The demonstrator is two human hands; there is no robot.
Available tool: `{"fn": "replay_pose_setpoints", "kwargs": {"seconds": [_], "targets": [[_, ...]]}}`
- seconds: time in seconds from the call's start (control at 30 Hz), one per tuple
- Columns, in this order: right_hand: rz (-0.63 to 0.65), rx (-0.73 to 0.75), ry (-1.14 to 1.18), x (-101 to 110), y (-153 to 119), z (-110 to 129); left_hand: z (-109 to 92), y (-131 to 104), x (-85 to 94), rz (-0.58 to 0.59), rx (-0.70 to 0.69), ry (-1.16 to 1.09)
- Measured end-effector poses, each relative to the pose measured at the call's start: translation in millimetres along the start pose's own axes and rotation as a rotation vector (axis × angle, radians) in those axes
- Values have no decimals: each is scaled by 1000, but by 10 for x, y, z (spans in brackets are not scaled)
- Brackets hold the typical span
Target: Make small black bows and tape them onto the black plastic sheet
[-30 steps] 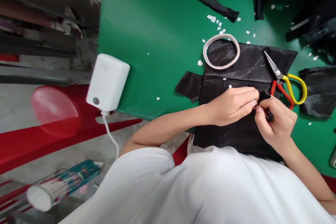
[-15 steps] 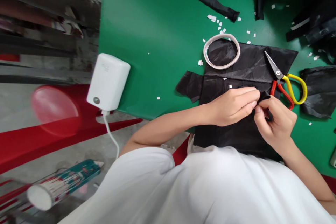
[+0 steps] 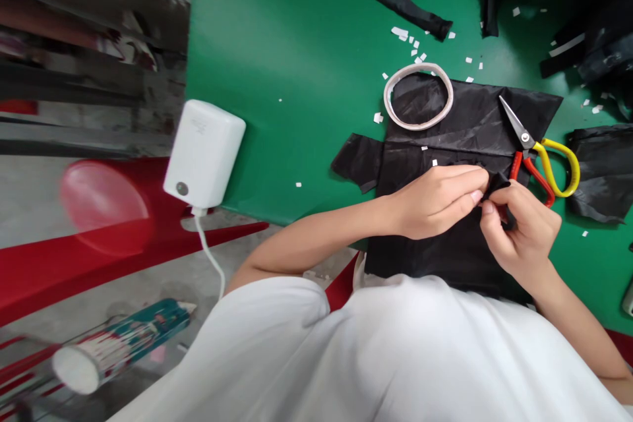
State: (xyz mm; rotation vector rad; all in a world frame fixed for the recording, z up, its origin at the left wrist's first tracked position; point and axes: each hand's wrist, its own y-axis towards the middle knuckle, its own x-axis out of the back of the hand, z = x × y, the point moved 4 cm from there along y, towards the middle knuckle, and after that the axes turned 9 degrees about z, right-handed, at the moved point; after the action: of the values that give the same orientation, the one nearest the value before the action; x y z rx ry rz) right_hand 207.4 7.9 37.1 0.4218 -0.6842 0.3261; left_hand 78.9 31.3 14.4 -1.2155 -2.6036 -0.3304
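In the head view, the red-and-yellow scissors (image 3: 525, 138) are lying with blades parted slightly or closed, which I cannot tell, and their tip is pointing away from the person. A large black cloth (image 3: 477, 122) is spreading beneath their blades and out to their left and near side, reaching the person's white shirt (image 3: 405, 336). On the near side of the scissors, the right hand (image 3: 527, 227) is curling inward, its thumb and index finger pinching a small black fold (image 3: 498, 182); whether that fold is belonging to the large cloth is unclear. Left of the scissors and slightly nearer, the left hand (image 3: 440, 201) is keeping its fingers together and almost closed, the tips meeting the same fold; whether they are gripping it is hidden.

Farther off to the left of the scissors, a pale ring (image 3: 418, 124) is resting on the cloth. Just right of the scissors, a smaller black piece (image 3: 601, 175) is lying on the green table (image 3: 277, 66). Well left of the scissors, a white device (image 3: 204, 155) is standing at the table's edge.
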Motion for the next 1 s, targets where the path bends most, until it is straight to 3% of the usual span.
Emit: {"fn": "replay_pose_setpoints", "kwargs": {"seconds": [0.3, 0.6, 0.73, 1.0], "targets": [[4, -72, 117, 11, -17, -33, -24, 3, -3, 34, 20, 44], [96, -338, 430, -46, -102, -178, -79, -17, -31, -112, -159, 535], [67, -395, 446, -52, -129, -207, -85, -10, -12, -96, -110, 441], [51, -339, 382, -35, -132, -184, -81, -3, 31, -72, -27, 111]]}}
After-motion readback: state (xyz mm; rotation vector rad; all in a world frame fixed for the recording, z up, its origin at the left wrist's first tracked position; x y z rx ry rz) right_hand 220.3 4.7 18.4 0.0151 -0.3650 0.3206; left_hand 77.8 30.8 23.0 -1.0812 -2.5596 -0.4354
